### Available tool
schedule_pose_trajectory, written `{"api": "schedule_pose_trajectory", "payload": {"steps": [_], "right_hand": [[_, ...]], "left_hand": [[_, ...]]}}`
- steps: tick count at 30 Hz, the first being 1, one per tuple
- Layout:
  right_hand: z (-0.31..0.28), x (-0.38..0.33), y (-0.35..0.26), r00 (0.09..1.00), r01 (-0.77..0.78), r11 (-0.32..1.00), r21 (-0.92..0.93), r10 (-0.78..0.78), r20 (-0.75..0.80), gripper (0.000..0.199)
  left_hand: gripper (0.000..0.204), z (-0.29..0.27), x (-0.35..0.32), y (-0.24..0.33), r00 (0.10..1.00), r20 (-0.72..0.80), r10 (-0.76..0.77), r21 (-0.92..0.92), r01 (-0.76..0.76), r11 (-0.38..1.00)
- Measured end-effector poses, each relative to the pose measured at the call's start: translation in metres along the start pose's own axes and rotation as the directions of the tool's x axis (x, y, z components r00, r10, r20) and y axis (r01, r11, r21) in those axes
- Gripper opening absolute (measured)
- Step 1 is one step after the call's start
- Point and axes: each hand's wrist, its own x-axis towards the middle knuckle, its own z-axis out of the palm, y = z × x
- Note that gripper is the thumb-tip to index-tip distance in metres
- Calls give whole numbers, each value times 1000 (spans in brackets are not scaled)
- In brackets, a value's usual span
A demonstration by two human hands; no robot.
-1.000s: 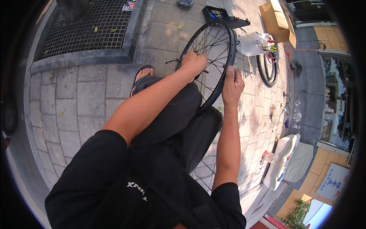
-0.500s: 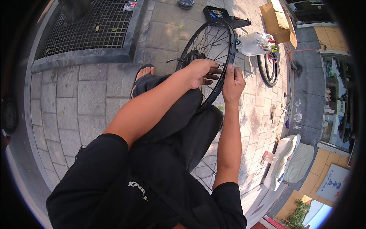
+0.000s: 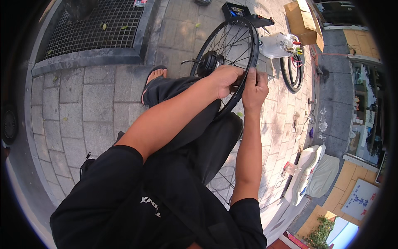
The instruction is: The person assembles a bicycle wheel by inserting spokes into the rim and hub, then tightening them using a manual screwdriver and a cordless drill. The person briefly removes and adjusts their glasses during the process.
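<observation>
A black spoked wheel rim stands upright before my knees, with a thick black hub and a short cable coming out of it. My left hand reaches in on the hub side, its fingers closed together among the spokes close against the rim. What they pinch is hidden. On the outer side of the rim, my right hand is closed, thumb up along the rim and fingers curled at its edge. Anything small inside that hand does not show.
An open black toolbox lies beyond the wheel. A white plastic container with tools stands to its right, near a tyre and a cardboard box. A metal grate lies far left, a pale cushion at right.
My left hand has moved slightly right, closer to the rim, and its spread fingers have closed together. The right hand stays at the rim. The hub shows more fully.
</observation>
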Motion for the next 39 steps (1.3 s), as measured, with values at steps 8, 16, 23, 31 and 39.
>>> {"api": "schedule_pose_trajectory", "payload": {"steps": [8, 16, 23, 31, 39], "right_hand": [[-4, 2, -10, 995, -91, 996, 6, 91, 44, 34], [-10, 7, 0, 995, -70, 997, -38, 73, 70, 35], [-12, 16, 2, 997, -45, 999, -25, 46, 62, 37], [-11, 14, 9, 992, -98, 995, 19, 96, 85, 38], [-11, 15, 10, 989, -104, 994, 24, 101, 105, 36]], "left_hand": [[17, -16, -1, 4, 993, -88, 83, 529, -24, 848], [26, -11, -8, 15, 985, -146, 96, 746, 46, 665], [41, -17, -13, 15, 976, 106, 193, 878, -183, 442], [36, -46, -11, 24, 684, 657, 318, 749, -541, -382], [25, -52, 13, 8, 496, 817, 295, 559, -552, -619]]}}
